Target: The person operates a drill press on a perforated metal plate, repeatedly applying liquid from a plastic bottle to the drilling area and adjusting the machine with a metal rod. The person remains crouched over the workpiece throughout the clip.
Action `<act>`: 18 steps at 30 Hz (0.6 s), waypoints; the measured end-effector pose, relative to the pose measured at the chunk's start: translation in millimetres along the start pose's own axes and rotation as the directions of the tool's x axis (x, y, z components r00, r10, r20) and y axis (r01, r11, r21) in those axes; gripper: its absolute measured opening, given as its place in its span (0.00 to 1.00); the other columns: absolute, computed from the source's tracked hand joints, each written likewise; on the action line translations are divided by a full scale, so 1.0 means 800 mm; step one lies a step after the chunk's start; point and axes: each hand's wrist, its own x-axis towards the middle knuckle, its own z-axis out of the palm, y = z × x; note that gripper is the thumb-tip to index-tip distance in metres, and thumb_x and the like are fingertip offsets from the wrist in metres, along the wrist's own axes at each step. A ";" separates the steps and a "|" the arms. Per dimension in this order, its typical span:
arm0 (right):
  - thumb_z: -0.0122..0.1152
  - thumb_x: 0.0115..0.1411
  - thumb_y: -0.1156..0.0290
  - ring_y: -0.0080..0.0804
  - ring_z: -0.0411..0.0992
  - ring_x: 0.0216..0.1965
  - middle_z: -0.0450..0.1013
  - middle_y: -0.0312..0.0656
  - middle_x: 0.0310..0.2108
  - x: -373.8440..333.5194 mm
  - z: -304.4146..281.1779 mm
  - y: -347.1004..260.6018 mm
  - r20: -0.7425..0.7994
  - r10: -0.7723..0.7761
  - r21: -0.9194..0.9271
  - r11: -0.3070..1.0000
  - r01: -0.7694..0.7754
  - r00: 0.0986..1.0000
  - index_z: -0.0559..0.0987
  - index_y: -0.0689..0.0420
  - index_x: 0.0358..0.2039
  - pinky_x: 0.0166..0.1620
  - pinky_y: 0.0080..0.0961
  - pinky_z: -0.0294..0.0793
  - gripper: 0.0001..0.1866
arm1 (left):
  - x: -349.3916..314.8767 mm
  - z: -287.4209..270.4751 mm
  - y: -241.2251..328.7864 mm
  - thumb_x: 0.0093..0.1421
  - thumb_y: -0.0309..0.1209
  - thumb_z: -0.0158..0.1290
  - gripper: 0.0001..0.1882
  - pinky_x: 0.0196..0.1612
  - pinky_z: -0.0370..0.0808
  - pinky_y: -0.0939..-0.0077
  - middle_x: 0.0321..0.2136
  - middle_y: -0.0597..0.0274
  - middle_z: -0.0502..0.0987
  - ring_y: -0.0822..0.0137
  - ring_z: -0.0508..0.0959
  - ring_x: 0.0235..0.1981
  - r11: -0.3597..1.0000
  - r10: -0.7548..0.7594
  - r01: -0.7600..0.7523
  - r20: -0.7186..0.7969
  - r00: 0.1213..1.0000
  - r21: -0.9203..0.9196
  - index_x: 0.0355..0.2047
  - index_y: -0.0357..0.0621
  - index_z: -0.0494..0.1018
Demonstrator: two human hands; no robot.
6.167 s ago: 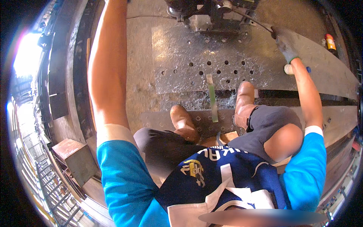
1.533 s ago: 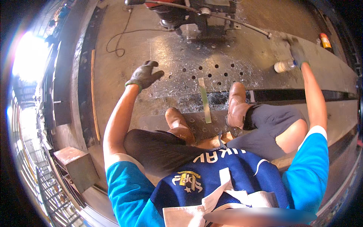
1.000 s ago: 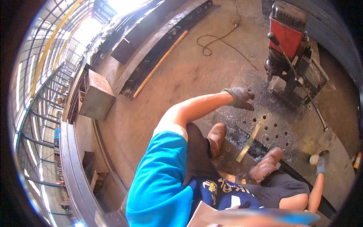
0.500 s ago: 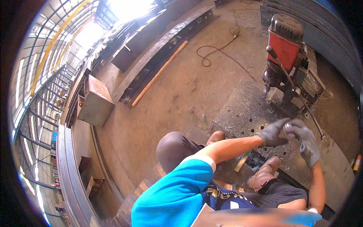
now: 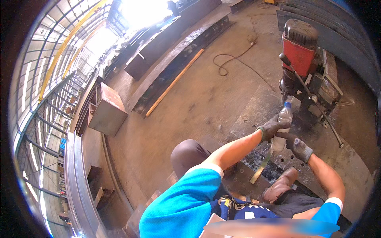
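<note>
Both my hands wear dark grey work gloves. My left hand [image 5: 273, 129] is closed around the middle of a clear plastic bottle [image 5: 284, 116] with a blue cap, whose cap end points away from me toward the drill. On the bottle's right side, my right hand [image 5: 298, 146] has its fingers laid across the lower part, below the left hand. Just beyond the cap stands a red and black drilling machine [image 5: 295, 53] with a long lever handle. Under the bottle lies a steel plate [image 5: 248, 109] with several drilled holes.
A flat yellowish strip [image 5: 260, 170] lies near my boot [image 5: 279, 184], beside metal shavings. A cable [image 5: 238, 58] loops over the floor. A long orange-brown bar [image 5: 174, 82] lies along a dark steel beam [image 5: 182, 51]. A metal box [image 5: 109, 109] and steel rails stand at left.
My hands have come nearer and to the left. The bottle has turned so its side and blue cap show; earlier only a shiny rounded part appeared between the gloves.
</note>
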 end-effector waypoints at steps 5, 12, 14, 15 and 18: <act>0.41 0.76 0.45 0.37 0.74 0.59 0.74 0.44 0.61 0.021 0.008 0.022 -0.080 -0.062 0.166 0.983 0.074 0.995 0.72 0.53 0.66 0.62 0.40 0.74 0.31 | 0.024 -0.010 -0.004 0.66 0.39 0.62 0.29 0.50 0.80 0.63 0.49 0.60 0.76 0.64 0.79 0.48 0.997 -0.064 0.067 0.111 0.992 -0.027 0.64 0.48 0.65; 0.41 0.74 0.39 0.31 0.80 0.49 0.80 0.41 0.51 0.027 0.012 0.026 -0.146 0.043 0.314 0.949 0.005 0.988 0.77 0.54 0.62 0.55 0.36 0.80 0.34 | 0.070 -0.028 0.197 0.71 0.52 0.50 0.35 0.65 0.67 0.53 0.61 0.33 0.70 0.43 0.70 0.65 0.666 0.709 -0.248 -0.492 0.505 0.704 0.62 0.30 0.66; 0.41 0.75 0.43 0.27 0.81 0.43 0.81 0.36 0.46 0.022 0.002 0.044 -0.143 -0.052 0.180 0.981 0.077 0.988 0.80 0.52 0.59 0.46 0.31 0.83 0.31 | 0.084 0.000 0.274 0.68 0.50 0.55 0.32 0.62 0.70 0.55 0.59 0.34 0.73 0.39 0.72 0.61 0.361 0.908 -0.426 -0.207 0.366 0.830 0.59 0.32 0.70; 0.37 0.77 0.50 0.25 0.80 0.40 0.82 0.36 0.45 0.032 -0.002 0.055 -0.183 0.100 0.033 0.995 -0.096 0.978 0.82 0.50 0.58 0.43 0.31 0.83 0.27 | 0.092 0.021 0.304 0.66 0.48 0.55 0.28 0.59 0.73 0.55 0.52 0.35 0.77 0.40 0.77 0.55 0.259 0.923 -0.385 -0.109 0.369 0.886 0.54 0.34 0.75; 0.38 0.74 0.59 0.32 0.78 0.46 0.79 0.43 0.50 0.021 -0.012 0.104 -0.271 -0.221 -0.249 0.956 0.154 0.937 0.83 0.49 0.55 0.50 0.33 0.79 0.24 | 0.104 0.075 0.357 0.65 0.40 0.61 0.19 0.49 0.79 0.62 0.43 0.47 0.85 0.58 0.85 0.46 0.059 0.759 -0.254 0.122 0.639 0.965 0.49 0.38 0.80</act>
